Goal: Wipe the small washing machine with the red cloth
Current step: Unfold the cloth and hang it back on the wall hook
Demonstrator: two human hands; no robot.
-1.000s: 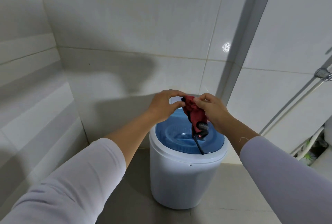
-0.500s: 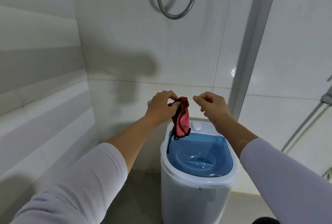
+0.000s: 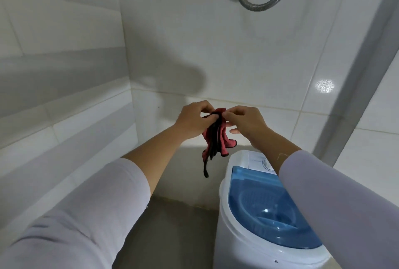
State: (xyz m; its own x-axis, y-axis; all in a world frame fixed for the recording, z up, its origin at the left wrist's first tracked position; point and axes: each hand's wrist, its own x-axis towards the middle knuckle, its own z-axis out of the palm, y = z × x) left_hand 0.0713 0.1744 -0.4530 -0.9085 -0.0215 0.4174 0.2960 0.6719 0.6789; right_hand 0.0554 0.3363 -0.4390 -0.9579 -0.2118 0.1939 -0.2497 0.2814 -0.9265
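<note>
While pinching the top edge of the red cloth (image 3: 216, 137) between them, left hand (image 3: 193, 121) and right hand (image 3: 248, 123) raised side by side in mid-air, fingers curled, thumb and forefinger of each closed on the fabric, one finger of the right hand stretched out below the rest toward the cloth. Cloth bunched and hanging straight down from that grip, black trim along its hem, a dark strand dangling from the lowest point, clear of everything beneath. Small washing machine (image 3: 248, 247) low and right on the floor (image 3: 172, 236), white round body, translucent blue lid (image 3: 269, 214) closed, white control panel (image 3: 257, 162) with a dial along the far edge of the top. Cloth held up and left of the machine, not touching it, its bottom tip about level with the far rim in the view. Right forearm and pale sleeve (image 3: 334, 204) crossing over the right part of the lid and hiding that side. Tiled wall (image 3: 64, 96) close on the left, meeting the far wall (image 3: 216, 53) in a corner just behind the hands. Bare floor open to the left of the machine, between it and the left wall. Loop of metal shower hose (image 3: 259, 5) high on the far wall. Grey vertical strip (image 3: 367, 74) running down the right side.
</note>
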